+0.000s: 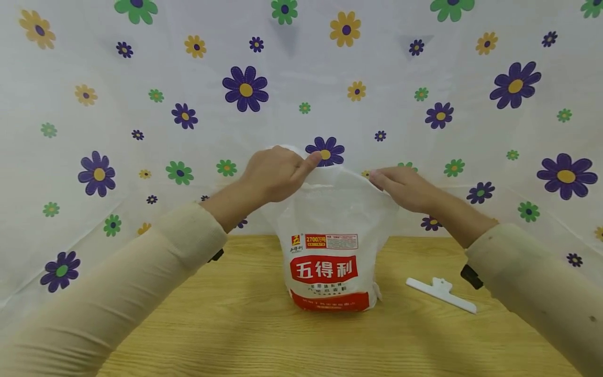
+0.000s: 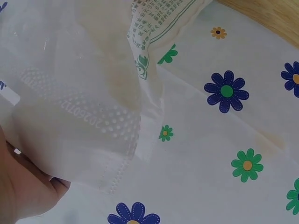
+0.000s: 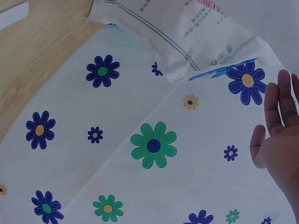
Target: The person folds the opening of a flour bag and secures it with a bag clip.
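A white plastic flour bag [image 1: 330, 214] with red printed labels stands upright on the table, its top pulled wide. My left hand [image 1: 278, 175] grips the upper left of its mouth, thumb lying along the rim. From the left wrist, that hand [image 2: 30, 186] shows at lower left against the clear, dotted top strip of the bag [image 2: 79, 140]. At the upper right edge of the bag is my right hand [image 1: 402, 186], its fingertips right at the rim. The right wrist view shows the fingers [image 3: 284, 100] of this hand extended.
A white bag clip [image 1: 441, 295] lies to the right of the bag on the wood-grain table [image 1: 226, 324]. Behind everything hangs a white sheet [image 1: 292, 209] printed with purple, green and yellow flowers. Dark straps [image 1: 471, 276] show at the sleeves.
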`<state>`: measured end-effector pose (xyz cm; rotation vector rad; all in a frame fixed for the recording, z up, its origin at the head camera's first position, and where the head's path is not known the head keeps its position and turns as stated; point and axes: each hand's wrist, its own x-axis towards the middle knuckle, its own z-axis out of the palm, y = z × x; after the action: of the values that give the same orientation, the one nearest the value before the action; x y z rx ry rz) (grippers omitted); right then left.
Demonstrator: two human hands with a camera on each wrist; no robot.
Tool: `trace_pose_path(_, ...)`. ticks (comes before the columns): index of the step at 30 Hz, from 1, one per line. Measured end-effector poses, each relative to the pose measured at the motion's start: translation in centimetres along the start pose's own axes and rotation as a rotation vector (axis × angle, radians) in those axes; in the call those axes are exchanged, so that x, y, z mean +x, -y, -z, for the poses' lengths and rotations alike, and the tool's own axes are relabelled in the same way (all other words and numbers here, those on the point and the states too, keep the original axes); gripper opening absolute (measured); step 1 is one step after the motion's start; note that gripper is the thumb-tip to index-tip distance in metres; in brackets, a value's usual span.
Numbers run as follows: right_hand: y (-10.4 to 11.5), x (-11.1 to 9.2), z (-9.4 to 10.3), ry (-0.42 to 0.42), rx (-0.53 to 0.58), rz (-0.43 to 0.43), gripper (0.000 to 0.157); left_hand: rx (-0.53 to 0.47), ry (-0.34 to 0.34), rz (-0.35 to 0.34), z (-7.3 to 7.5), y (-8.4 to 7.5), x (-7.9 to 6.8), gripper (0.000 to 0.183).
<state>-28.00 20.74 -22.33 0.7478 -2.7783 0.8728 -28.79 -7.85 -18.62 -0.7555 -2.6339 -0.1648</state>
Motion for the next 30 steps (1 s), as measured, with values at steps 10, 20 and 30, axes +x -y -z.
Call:
trace_pose_path(10,0.2,-0.3,-0.8,0.014,0.002,0.021,0.052,0.041,-0.01,-0.068,-0.4,0.1,-0.4,0.063)
trace_pose_path(20,0.0,-0.5,-1.4,-0.021,-0.011,0.056,0.047,0.029,-0.055,-0.121,-1.1,0.5,-0.6,0.059)
trace_pose_path(30,-0.5,-0.2,-2.2,-0.027,-0.014,0.091,0.047,0.044,-0.073,-0.131,-1.5,0.8,-0.8,0.057)
